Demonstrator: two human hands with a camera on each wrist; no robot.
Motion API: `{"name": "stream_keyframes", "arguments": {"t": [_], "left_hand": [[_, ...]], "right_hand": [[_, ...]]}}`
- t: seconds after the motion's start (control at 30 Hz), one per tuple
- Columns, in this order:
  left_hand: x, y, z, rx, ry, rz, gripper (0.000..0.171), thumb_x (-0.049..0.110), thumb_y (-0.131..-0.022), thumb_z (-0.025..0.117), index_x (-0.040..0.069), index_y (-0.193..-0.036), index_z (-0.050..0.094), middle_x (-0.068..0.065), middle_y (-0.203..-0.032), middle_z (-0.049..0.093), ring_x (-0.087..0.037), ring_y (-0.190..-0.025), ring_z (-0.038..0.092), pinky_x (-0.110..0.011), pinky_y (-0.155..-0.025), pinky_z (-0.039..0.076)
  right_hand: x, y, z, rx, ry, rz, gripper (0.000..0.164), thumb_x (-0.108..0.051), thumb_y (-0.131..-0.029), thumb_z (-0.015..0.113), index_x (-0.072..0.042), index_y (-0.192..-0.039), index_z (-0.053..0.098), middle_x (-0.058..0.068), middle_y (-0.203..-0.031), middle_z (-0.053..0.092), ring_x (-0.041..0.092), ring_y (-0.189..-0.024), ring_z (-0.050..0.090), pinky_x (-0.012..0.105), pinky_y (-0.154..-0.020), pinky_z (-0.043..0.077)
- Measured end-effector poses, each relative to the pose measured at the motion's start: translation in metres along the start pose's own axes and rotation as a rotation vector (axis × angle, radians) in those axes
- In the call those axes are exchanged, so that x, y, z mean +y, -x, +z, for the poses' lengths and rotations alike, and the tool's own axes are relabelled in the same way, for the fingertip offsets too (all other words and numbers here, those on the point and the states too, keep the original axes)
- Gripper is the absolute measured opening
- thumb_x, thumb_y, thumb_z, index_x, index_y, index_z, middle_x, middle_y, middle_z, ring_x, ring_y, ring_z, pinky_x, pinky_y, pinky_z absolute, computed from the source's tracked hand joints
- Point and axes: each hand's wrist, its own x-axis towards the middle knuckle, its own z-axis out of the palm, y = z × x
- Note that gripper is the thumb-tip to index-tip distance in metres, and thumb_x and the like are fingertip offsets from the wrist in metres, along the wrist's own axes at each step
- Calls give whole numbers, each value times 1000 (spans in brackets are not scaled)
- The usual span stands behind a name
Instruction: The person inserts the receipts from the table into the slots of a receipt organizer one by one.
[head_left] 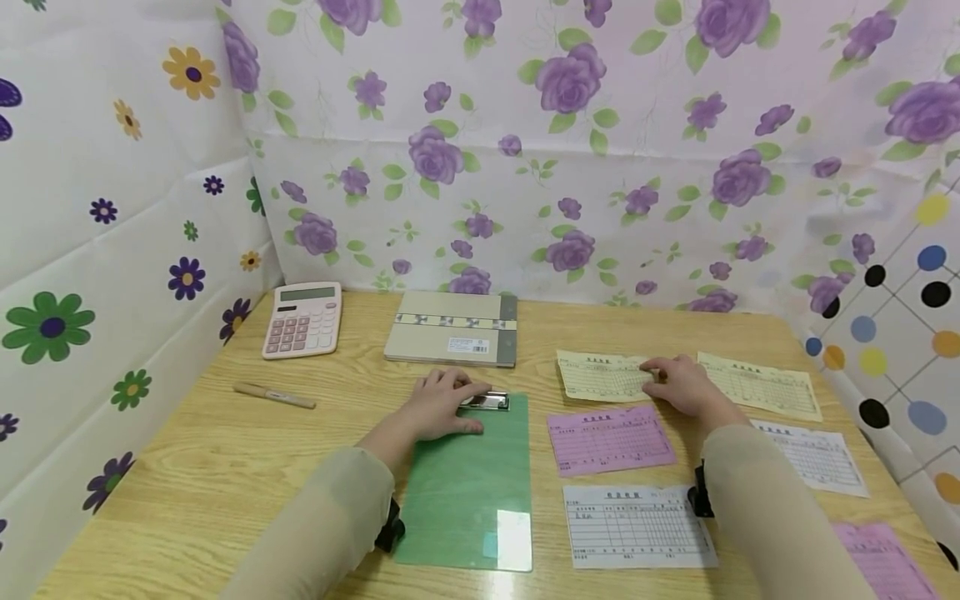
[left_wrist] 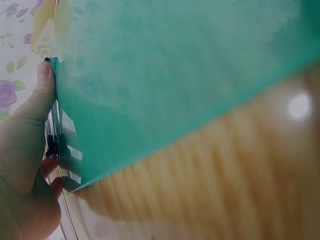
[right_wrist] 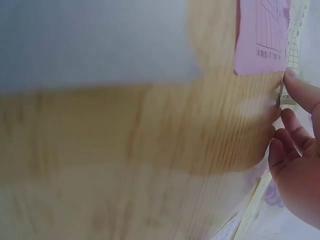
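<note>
A green clipboard (head_left: 465,500) lies flat, its metal clip (head_left: 492,402) at the far end. My left hand (head_left: 438,408) rests over the clip and the board's far left corner, thumb and fingers spread. The left wrist view shows this hand (left_wrist: 30,150) against the clip, some fingertips partly hidden. At the right, my right hand (head_left: 682,385) pinches the right edge of a yellow receipt slip (head_left: 603,377). In the right wrist view, thumb and forefinger of this hand (right_wrist: 300,145) meet at the slip's edge. Just below it lies a pink slip (head_left: 611,440).
A white slip (head_left: 637,529) lies nearer me. Further right are another yellow slip (head_left: 761,386), a white slip (head_left: 813,458) and a pink slip (head_left: 885,562). Behind the clipboard is a beige notebook (head_left: 450,329); a pink calculator (head_left: 303,321) and a pen (head_left: 274,395) lie left.
</note>
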Motion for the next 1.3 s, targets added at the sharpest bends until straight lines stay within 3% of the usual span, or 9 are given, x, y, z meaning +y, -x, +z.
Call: {"name": "stream_keyframes", "arguments": {"t": [0.2,0.33,0.47,0.7,0.97,1.1,1.3], "left_hand": [[0,-1,0,1,5,-4,70,60,-81,59,38,-144,36,0,-134,38,-24,-116,34,-47,-92,28],[0,0,0,-1,11,-7,70,59,-81,60,37,-144,36,0,-134,38,-25,-117,33,-47,-93,28],[0,0,2,1,17,-8,70,59,-81,60,37,-144,37,0,-133,39,-26,-118,33,-47,-93,27],[0,0,1,10,20,-11,71,59,-80,61,37,-143,38,0,-133,39,-26,-118,33,-48,-93,28],[-1,-3,2,24,9,10,67,59,-81,59,37,-141,40,-1,-132,41,-26,-118,34,-49,-93,29],[-3,-5,2,46,16,14,59,57,-84,58,36,-138,46,0,-131,43,-26,-118,35,-49,-93,29],[-2,-6,1,73,41,20,55,54,-83,61,34,-134,51,1,-124,46,-26,-116,38,-49,-91,31]], "right_hand": [[-1,-2,1,-5,-21,-18,41,-19,-91,60,1,-126,53,18,-97,54,32,-88,47,48,-77,39],[-3,0,1,-24,-77,-2,42,-18,-91,59,3,-127,51,20,-101,56,30,-88,51,47,-79,42],[-4,3,0,-38,-155,48,43,-21,-92,59,2,-128,51,23,-110,53,32,-95,50,48,-82,41],[3,8,-7,-46,-385,96,47,-23,-95,56,1,-134,44,14,-97,45,25,-80,43,36,-68,37],[5,17,-12,-68,-594,108,45,-19,-97,53,0,-136,42,24,-133,38,31,-105,46,39,-85,43],[6,19,-11,-67,-661,104,43,-15,-97,52,2,-135,44,23,-143,32,31,-118,43,39,-92,43],[6,22,-12,-46,-690,104,44,-18,-97,52,0,-136,44,20,-144,31,24,-107,48,40,-90,43]]}}
